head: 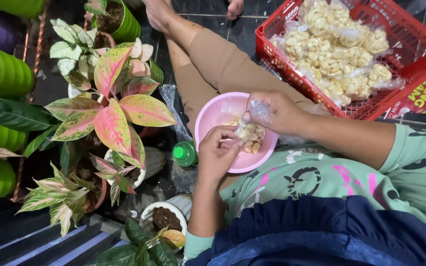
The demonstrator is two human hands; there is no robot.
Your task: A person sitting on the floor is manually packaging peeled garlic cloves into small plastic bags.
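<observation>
Bagging looks under way — left hand (pixel 216 150) pinches pale cloves over the pink bowl (pixel 213 116) on the lap, right hand (pixel 272 111) grips a small clear bag (pixel 258 111) — so next, I judge, the bag's mouth needs holding wide.

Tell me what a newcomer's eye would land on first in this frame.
Probably the pink-and-green leafy plant at left centre, then the red basket of bagged garlic cloves at top right. In the middle, the left hand and right hand handle a small clear bag over a pink bowl.
</observation>
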